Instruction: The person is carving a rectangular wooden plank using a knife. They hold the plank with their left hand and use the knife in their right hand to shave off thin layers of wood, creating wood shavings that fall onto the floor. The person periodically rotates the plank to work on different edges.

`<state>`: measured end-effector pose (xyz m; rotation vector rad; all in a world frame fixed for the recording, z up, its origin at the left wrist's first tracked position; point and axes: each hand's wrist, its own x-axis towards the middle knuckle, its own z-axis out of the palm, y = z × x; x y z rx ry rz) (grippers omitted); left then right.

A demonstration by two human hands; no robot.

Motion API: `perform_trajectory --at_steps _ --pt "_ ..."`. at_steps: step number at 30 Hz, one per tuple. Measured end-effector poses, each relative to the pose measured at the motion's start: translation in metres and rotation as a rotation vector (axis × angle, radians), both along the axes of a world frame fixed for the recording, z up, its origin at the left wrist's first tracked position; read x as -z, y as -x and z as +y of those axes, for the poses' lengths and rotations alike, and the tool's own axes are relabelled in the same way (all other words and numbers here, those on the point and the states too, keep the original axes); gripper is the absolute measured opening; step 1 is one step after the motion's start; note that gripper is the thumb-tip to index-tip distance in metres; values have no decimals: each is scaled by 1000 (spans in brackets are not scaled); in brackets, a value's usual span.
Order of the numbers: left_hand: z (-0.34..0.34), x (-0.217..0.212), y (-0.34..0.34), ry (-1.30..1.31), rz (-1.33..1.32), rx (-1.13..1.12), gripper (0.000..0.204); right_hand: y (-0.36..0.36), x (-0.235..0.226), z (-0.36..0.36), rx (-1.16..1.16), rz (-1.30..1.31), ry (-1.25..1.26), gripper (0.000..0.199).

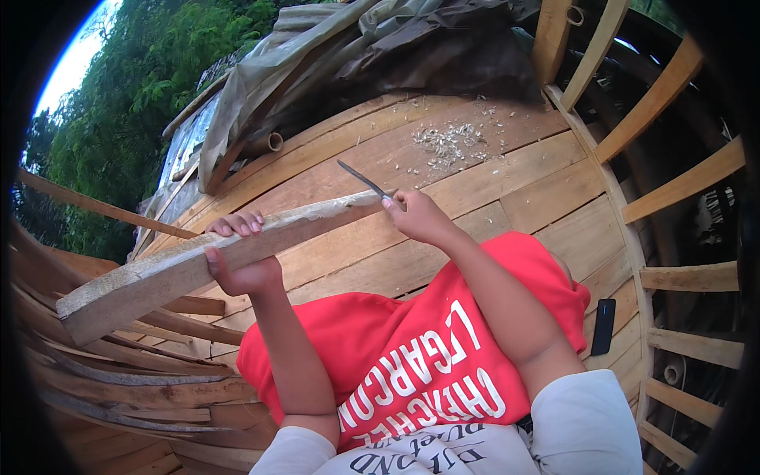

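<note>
First speaker: Reading the view as a clock dial, with noon at its top, where does your workpiece lie?

Second speaker: The long, squared beam of pale, rough-topped wood runs aslant from between 8 and 9 o'clock, its broad cut end nearest the rim, to a point just above the dial's centre. It is raised off the floor of light-brown wooden planks.

First speaker: And your hands?

Second speaker: They are well apart. Your left hand, between 8 and 9 o'clock, is clamped on the beam, fingers over the top and thumb against the side facing you. Your right hand, near the centre toward 2 o'clock, is closed round the handle of a narrow, dark-bladed metal knife at the beam's far end. The blade points toward 10 o'clock; whether its edge touches the wood, you cannot tell.

First speaker: What surrounds them?

Second speaker: A scatter of pale, curled wood shavings lies at 1 o'clock. A grey, crumpled plastic sheet drapes at 11, with green, leafy trees at 10. A flat, black, rectangular device rests near 4 o'clock, just beside your lap, which is covered by a bright red garment with white lettering.
</note>
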<state>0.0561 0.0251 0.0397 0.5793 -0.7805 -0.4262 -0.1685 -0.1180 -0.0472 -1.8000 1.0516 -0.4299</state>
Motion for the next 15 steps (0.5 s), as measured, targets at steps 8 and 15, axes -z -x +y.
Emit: perform_trajectory --at_steps 8,15 --pt "-2 16 -20 42 71 90 39 104 36 -93 307 252 245 31" --pt "-3 13 -18 17 34 94 37 10 -29 -67 257 134 55 21"
